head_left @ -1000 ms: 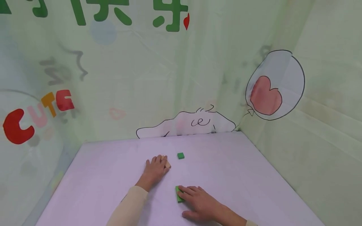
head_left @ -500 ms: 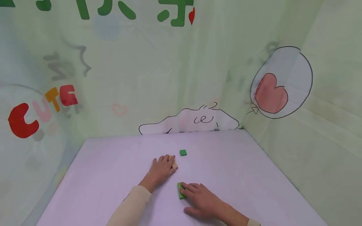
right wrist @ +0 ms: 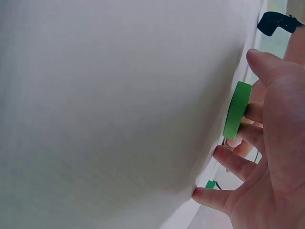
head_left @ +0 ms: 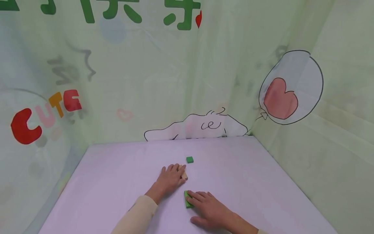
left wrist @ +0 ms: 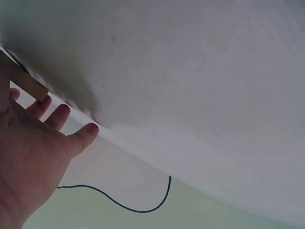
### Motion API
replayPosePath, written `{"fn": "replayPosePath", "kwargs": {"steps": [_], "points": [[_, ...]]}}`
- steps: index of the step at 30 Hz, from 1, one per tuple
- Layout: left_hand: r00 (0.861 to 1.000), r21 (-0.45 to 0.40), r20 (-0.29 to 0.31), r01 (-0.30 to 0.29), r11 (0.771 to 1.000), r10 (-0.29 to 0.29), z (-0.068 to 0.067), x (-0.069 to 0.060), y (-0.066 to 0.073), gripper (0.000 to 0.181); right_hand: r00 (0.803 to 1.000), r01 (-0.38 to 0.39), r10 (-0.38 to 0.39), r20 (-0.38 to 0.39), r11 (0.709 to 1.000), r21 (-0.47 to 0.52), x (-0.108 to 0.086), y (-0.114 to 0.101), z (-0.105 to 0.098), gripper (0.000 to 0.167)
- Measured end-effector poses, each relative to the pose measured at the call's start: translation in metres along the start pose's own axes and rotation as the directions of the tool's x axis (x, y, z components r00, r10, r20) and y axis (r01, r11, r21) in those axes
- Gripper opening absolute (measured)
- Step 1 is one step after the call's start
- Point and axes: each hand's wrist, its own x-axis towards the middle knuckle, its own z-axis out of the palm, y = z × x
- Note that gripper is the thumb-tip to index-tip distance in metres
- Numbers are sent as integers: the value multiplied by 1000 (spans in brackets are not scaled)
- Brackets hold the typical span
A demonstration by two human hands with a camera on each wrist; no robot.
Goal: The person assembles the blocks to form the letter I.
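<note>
In the head view a pale wooden block (head_left: pixel 183 175) lies on the table under my left hand (head_left: pixel 169 179). The thumb is at its near end and the index finger at its far end, holding it. The left wrist view shows the block (left wrist: pixel 29 87) beside the fingers, the other fingertips on the cloth. My right hand (head_left: pixel 212 210) rests two extended fingers on a flat green block (head_left: pixel 188 202), its thumb spread apart on the near side. In the right wrist view those fingers touch the green block (right wrist: pixel 237 110). A small green block (head_left: pixel 190 159) sits just beyond my left hand.
The table (head_left: pixel 248 182) has a pale lilac cover. A printed curtain (head_left: pixel 163 71) hangs behind it and along both sides, with drawings and letters on it.
My left hand has slid to the right with the wooden block, nearer the line of the two green blocks. The right hand and its green block stay put; the head view shifts slightly.
</note>
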Motion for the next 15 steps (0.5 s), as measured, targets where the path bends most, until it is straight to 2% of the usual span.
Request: {"fn": "replayPosePath", "kwargs": {"steps": [10,15], "points": [[1000,32,-5,-17,999,17,0,-2,-1,63,1000,11,-11,3,1000,8,0,1,2,71],[1000,46,-16,-16,999,16,-4,-4,-3,64,1000,8,-8,5,1000,6,1,2,2,72]]}}
